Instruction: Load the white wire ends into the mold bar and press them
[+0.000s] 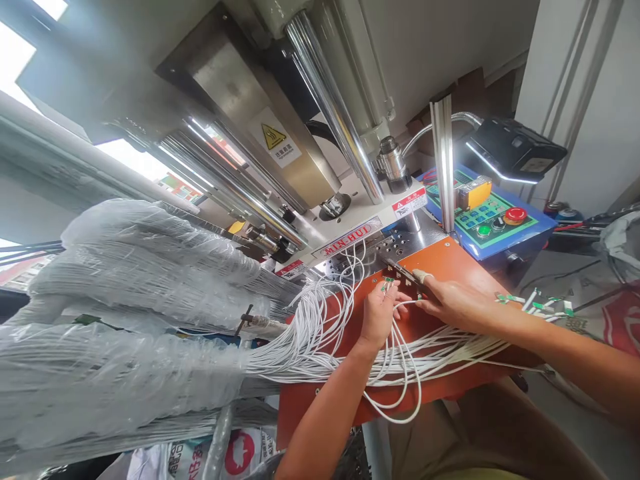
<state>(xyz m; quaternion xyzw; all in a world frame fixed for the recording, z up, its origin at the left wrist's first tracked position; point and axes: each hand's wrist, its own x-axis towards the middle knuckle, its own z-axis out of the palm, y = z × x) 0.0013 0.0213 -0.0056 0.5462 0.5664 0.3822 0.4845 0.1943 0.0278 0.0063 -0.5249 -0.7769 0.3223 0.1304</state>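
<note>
My left hand [379, 312] is closed around several white cables, whose small green circuit boards [389, 283] stick out above its fingers. To its right, my right hand [443, 297] has its fingers pressed together at a dark metal mold strip [400, 270] and a white cable end. A covering is on one fingertip. Small pale connectors sit along the strip. Below both hands, many white cables [310, 360] run across the orange work surface [450, 267]. More cable ends with green boards [545, 307] lie beyond my right forearm.
A press with a "MIN-HUI" plate [351, 238] stands ahead. At the right are a blue control box [500, 220] with a red button and a black lamp [517, 150]. Plastic-wrapped cable bundles [130, 320] fill the left.
</note>
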